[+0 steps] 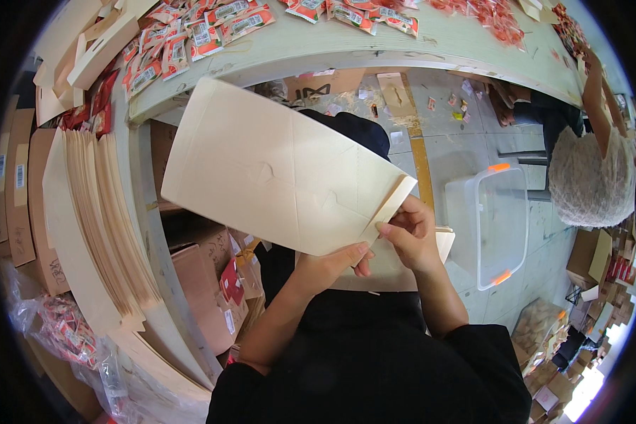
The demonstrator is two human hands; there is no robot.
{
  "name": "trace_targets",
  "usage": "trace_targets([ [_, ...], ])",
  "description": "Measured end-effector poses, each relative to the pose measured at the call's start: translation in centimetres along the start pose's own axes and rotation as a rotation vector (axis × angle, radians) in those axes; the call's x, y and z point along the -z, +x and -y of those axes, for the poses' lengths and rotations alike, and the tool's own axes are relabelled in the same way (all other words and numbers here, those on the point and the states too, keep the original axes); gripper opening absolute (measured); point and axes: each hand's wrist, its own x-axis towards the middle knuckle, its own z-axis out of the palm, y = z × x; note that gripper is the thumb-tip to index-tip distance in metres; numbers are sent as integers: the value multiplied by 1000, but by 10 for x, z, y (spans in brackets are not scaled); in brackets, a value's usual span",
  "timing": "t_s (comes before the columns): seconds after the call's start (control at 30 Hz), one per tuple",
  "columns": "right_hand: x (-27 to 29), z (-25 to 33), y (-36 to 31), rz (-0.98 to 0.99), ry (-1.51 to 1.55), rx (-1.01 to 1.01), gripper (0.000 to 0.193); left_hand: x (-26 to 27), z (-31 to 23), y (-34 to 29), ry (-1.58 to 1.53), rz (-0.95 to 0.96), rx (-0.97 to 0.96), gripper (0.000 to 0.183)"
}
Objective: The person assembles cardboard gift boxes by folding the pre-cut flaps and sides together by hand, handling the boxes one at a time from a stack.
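Note:
A large cream cardboard box blank is held up tilted above my lap, creased across its face. One narrow flap at its right end stands folded up. My left hand grips the near edge, thumb on top and the other fingers partly hidden underneath. At the right end my right hand is closed on the corner by the folded flap, thumb pressed against it. Beneath the hands another pale cardboard piece lies across my lap, mostly covered.
A stack of flat cardboard blanks stands to my left. Red-and-white packets lie on the worktable ahead. On the floor at right is a clear plastic bin with orange latches. A co-worker in a white hair net sits beyond it.

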Motion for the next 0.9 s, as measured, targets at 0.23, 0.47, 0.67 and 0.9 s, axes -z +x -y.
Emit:
trace_targets([
  [0.23, 3, 3, -1, 31, -43, -25, 24, 2, -6, 0, 1, -3, 49, 9],
  [0.47, -8, -8, 3, -127, -94, -19, 21, 6, -2, 5, 91, 10, -3, 11],
  [0.67, 17, -1, 6, 167, -31, -66, 15, 10, -14, 2, -177, -5, 89, 19],
  [0.9, -11, 4, 13, -178, 195, 83, 27, 9, -12, 5, -182, -10, 83, 17],
])
